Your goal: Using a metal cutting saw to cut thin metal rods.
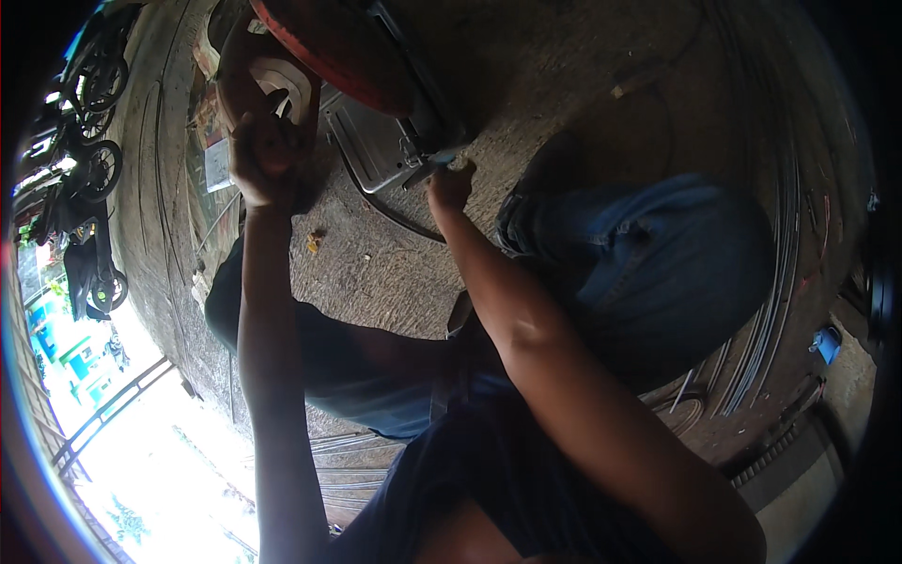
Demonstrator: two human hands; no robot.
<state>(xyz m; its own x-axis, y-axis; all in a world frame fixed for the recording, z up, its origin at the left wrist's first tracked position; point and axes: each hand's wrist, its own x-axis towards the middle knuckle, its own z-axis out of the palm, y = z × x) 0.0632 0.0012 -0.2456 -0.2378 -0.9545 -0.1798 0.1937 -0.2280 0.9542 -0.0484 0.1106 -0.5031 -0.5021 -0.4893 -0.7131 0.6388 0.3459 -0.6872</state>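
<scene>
A cut-off saw with a rounded red guard [343, 52] stands on the ground in front of me, at the top of the view. My left hand [265, 158] is closed round the lower end of its looped handle [299, 86]; shadow hides part of the fingers. Below the guard lies the saw's grey metal base [368, 141], with a clamp [411, 150] at its right side. There, my right hand [451, 186] is closed beside the clamp. What it pinches is too small and dark to make out.
My bent legs in blue jeans [648, 273] flank the work spot. Long thin metal rods [775, 291] lie on the ground at right, and more rods [348, 470] behind my left leg. Motorcycles [94, 169] stand far left. A small blue object [826, 345] sits at far right.
</scene>
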